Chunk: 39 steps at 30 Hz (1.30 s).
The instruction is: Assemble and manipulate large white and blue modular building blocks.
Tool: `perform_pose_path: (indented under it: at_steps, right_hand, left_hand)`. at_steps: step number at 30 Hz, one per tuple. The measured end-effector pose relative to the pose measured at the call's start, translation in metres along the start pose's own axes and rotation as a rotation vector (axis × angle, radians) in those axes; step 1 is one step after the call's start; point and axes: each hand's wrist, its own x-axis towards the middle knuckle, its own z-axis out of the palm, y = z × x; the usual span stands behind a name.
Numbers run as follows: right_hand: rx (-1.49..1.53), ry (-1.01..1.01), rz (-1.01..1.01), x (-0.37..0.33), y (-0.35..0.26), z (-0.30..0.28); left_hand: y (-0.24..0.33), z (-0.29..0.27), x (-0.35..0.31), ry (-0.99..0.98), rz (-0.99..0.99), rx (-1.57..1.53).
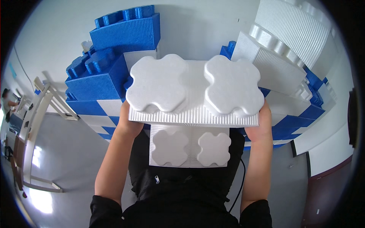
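A large white foam building block (pixel 195 87) with two lobed studs on top is held level in front of my body. My left hand (pixel 131 124) grips its left end and my right hand (pixel 261 125) its right end. Most fingers of both hands are hidden behind and under the block. Below it, close to my legs, shows a second white block (pixel 193 148) with two similar studs. The upper block covers its far part, and whether the two touch I cannot tell.
A wall of blue (pixel 125 34) and white blocks (pixel 270 57) rises ahead in uneven steps, higher at both sides. At the left stands a pale frame (pixel 34 125), with a person (pixel 7 104) far behind it. A black cable (pixel 242 182) hangs by my right leg; a dark red door (pixel 329 193) is at right.
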Motion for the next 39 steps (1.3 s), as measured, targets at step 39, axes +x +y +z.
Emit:
perform_pose_path:
  at_steps: [39]
  right_hand:
    - [0.173,-0.104,0.075,-0.089,0.025,-0.051]
  left_hand:
    - [0.03,0.026,-0.089,-0.045,-0.18,0.025]
